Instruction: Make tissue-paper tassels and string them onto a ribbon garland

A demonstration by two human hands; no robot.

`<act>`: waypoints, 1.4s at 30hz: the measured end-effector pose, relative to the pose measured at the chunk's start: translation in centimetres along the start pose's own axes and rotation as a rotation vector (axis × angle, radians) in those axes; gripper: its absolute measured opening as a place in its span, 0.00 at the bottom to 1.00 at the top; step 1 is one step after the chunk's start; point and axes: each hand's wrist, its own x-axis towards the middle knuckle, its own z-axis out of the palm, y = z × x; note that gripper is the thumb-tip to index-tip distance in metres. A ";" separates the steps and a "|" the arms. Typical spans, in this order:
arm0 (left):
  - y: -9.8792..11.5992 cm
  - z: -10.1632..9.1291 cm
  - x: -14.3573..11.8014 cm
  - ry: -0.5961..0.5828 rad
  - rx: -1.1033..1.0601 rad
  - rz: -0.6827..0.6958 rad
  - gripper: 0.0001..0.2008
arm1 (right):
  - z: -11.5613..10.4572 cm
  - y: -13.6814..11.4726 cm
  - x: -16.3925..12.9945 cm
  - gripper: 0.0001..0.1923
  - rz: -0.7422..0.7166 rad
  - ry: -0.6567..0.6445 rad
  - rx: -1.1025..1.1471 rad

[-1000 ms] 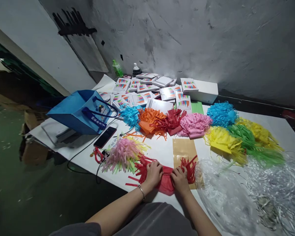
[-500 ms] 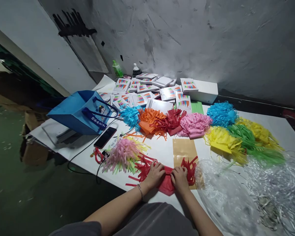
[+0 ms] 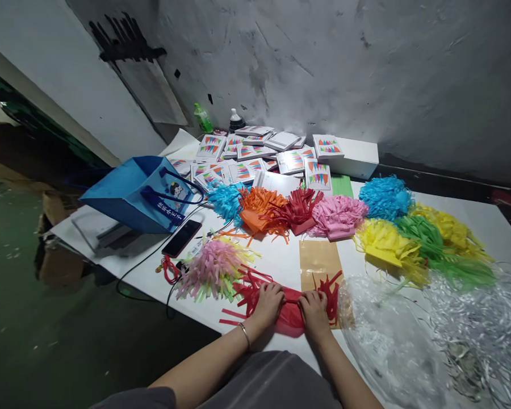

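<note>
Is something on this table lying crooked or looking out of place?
Yes. The blue paper bag lies tipped on its side at the table's left end, and the booklets behind it are scattered unevenly.

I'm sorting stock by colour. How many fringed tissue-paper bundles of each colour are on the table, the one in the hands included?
Red: 2, the red fringed bundle under the left hand and right hand, plus the red pile
Blue: 2
Yellow: 2
Orange: 1
Pink: 1
Green: 1
Mixed pink and green: 1
Total: 10
</note>
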 end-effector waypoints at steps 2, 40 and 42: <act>0.5 0.0 0.2 -0.019 0.026 -0.037 0.10 | -0.3 -0.2 0.0 0.08 0.063 0.011 -0.006; 0.1 1.0 -2.0 -0.003 -0.007 0.171 0.21 | -4.5 3.1 2.3 0.14 0.403 0.482 0.161; -0.1 0.7 -1.8 -0.057 -0.027 0.135 0.25 | -6.7 5.9 2.0 0.18 0.502 0.617 0.183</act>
